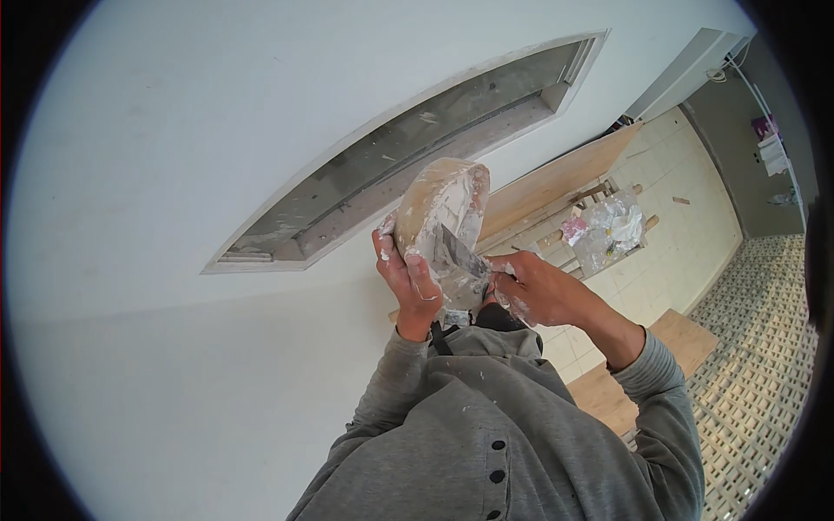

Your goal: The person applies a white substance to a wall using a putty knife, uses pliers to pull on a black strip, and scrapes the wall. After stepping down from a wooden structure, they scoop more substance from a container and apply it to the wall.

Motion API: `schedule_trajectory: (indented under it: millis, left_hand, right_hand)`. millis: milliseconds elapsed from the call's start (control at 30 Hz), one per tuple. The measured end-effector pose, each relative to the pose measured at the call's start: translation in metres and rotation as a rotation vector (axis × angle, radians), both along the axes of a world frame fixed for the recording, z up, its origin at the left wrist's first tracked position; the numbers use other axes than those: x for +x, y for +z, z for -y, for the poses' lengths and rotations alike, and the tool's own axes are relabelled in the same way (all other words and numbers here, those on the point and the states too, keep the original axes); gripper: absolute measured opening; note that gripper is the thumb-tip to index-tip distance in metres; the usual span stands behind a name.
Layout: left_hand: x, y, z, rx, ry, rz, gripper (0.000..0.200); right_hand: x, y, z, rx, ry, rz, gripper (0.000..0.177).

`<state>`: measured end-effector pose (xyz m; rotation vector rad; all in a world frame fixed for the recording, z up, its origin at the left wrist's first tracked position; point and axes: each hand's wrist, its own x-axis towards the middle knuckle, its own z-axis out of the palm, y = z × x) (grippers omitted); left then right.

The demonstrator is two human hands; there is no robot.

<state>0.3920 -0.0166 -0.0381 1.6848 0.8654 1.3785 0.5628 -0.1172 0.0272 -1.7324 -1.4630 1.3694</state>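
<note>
A white wall [174, 174] with a long recessed slot [408, 148] fills most of the room; a tiled floor [686, 217] and a wooden panel [556, 178] lie beyond. The left hand [407, 286] is clamped on a plaster-caked hawk [439, 208], held up before the slot. The right hand [532, 291] grips a putty knife [460, 256], its blade against the hawk. The 2 hands sit close together.

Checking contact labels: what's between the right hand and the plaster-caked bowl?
A putty knife, gripped by the right hand, blade on the plaster-caked bowl; head view.
</note>
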Motion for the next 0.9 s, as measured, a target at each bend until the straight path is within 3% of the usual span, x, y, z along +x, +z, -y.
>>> schedule_trajectory:
  millis: [33,200,267,300,367,400,467,533,567,600,667,800,867,900]
  left_hand:
    - [-0.001,0.002,0.0,0.017,0.011,-0.017,0.065]
    - [-0.013,0.006,-0.002,0.073,0.075,-0.046,0.059]
    - [-0.022,0.009,-0.005,-0.03,0.075,-0.086,0.056]
    - [-0.031,-0.007,-0.007,-0.021,0.095,-0.083,0.056]
    - [-0.053,-0.054,-0.011,0.426,0.4,-0.441,0.054]
    - [-0.054,-0.041,-0.01,0.432,0.417,-0.441,0.054]
    - [-0.054,-0.018,-0.008,-0.568,0.037,0.768,0.047]
    - [-0.062,-0.024,-0.016,-0.555,0.2,0.685,0.057]
    - [-0.064,-0.027,-0.018,-0.558,0.341,0.585,0.067]
    - [-0.063,-0.026,-0.017,-0.563,0.353,0.588,0.067]
    - [-0.063,-0.021,-0.02,-0.332,0.441,0.467,0.053]
    - [-0.08,-0.004,-0.025,-0.203,0.434,0.215,0.053]
    - [-0.082,0.016,-0.026,-0.361,0.173,0.748,0.052]
    - [-0.084,0.008,-0.025,-0.367,0.174,0.748,0.052]
  right_hand:
    - [-0.001,0.007,-0.005,-0.169,0.014,-0.175,0.02]
    - [-0.004,-0.005,-0.015,-0.226,-0.031,-0.466,0.018]
    - [-0.002,-0.003,-0.018,-0.205,-0.041,-0.555,0.017]
    - [0.0,0.004,-0.02,-0.315,-0.104,-0.644,0.019]
    - [0.002,0.006,-0.022,-0.427,-0.15,-0.726,0.022]
    - [0.003,0.001,-0.019,-0.382,-0.199,-0.684,0.022]
    - [0.003,-0.014,-0.016,-0.327,-0.224,-0.634,0.023]
    - [0.002,-0.033,-0.008,0.726,0.039,0.247,0.024]
    - [-0.011,0.0,-0.008,0.289,0.023,0.236,0.027]
    - [-0.019,-0.002,-0.006,0.282,0.035,0.236,0.027]
    - [-0.029,-0.011,-0.004,0.535,0.201,0.635,0.032]
    - [-0.026,0.004,0.004,0.546,0.319,0.631,0.041]
    - [-0.026,0.019,0.007,0.509,0.343,0.645,0.042]
    - [-0.027,0.025,0.01,0.466,0.367,0.656,0.042]
